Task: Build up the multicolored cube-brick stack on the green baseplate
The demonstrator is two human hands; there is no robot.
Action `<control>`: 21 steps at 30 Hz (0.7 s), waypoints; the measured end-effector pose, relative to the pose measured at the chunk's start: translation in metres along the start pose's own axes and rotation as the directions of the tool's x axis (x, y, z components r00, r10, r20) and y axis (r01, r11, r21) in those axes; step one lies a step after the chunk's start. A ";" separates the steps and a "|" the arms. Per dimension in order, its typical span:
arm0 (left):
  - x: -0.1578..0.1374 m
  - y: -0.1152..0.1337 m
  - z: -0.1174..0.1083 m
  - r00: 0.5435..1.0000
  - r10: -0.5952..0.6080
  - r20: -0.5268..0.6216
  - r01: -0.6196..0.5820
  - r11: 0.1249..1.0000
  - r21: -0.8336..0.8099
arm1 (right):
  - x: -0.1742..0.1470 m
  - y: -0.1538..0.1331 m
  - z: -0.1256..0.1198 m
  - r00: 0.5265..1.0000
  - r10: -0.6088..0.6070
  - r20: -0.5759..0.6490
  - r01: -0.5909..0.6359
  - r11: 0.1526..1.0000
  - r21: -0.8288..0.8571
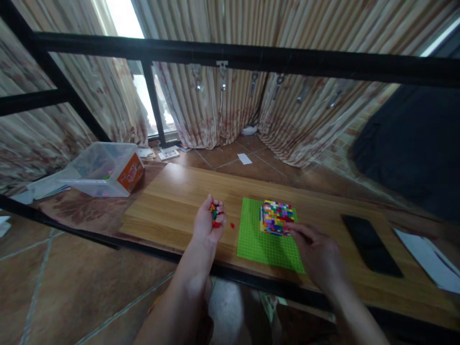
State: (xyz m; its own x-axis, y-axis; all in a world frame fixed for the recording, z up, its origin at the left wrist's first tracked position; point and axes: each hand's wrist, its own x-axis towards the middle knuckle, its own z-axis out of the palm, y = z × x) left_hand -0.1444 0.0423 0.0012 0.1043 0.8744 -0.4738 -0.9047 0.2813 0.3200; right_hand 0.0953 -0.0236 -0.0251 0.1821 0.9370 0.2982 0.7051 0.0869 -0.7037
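1. Left hand (pixel 209 221) is hovering over the tabletop (pixel 172 201), fingers curling round a small bunch of loose bricks (pixel 214 213), red, green & orange showing.
2. Right hand (pixel 316 251) is reaching w/ fingertips touching the near right corner of the brick block (pixel 276 217); fingers are lying loosely extended, not clenching anything.
3. Brick block, multi-coloured, is sitting on the green baseplate (pixel 262 239), toward its far right part.
4. One red brick (pixel 232 225) is lying on the wood just left of the baseplate, near the left hand.
5. Black phone (pixel 370 244) is lying flat right of the baseplate, w/ white paper (pixel 429 258) beyond it at the edge.
6. Clear plastic box (pixel 104 170) w/ orange label is sitting far left, past the tabletop end.
7. Curtains (pixel 223 100) are hanging at the back.
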 end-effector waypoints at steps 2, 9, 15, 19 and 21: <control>-0.001 -0.006 0.003 1.000 -0.009 -0.002 0.009 1.000 0.022 | 0.004 0.007 -0.005 1.000 -0.024 -0.014 0.024 0.999 -0.021; 0.002 -0.014 0.007 1.000 -0.026 -0.017 0.027 0.999 0.030 | 0.012 0.010 0.002 0.988 -0.155 0.020 0.156 0.982 -0.110; 0.001 -0.010 0.007 0.999 -0.039 -0.033 0.039 0.999 0.025 | 0.018 0.012 0.004 0.964 -0.246 0.104 0.260 0.953 -0.153; 0.000 -0.008 0.006 0.998 -0.046 -0.040 0.047 0.999 0.022 | 0.018 0.011 0.004 0.954 -0.276 0.117 0.293 0.940 -0.173; 0.000 -0.008 0.006 0.998 -0.043 -0.042 0.044 0.999 0.023 | 0.019 0.012 0.005 0.951 -0.283 0.122 0.302 0.935 -0.186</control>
State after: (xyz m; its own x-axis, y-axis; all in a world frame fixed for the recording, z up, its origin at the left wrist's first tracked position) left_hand -0.1346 0.0424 0.0033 0.1254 0.8441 -0.5213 -0.8895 0.3284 0.3178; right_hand 0.1034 -0.0032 -0.0312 -0.1102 0.9079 0.4045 0.8418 0.3016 -0.4476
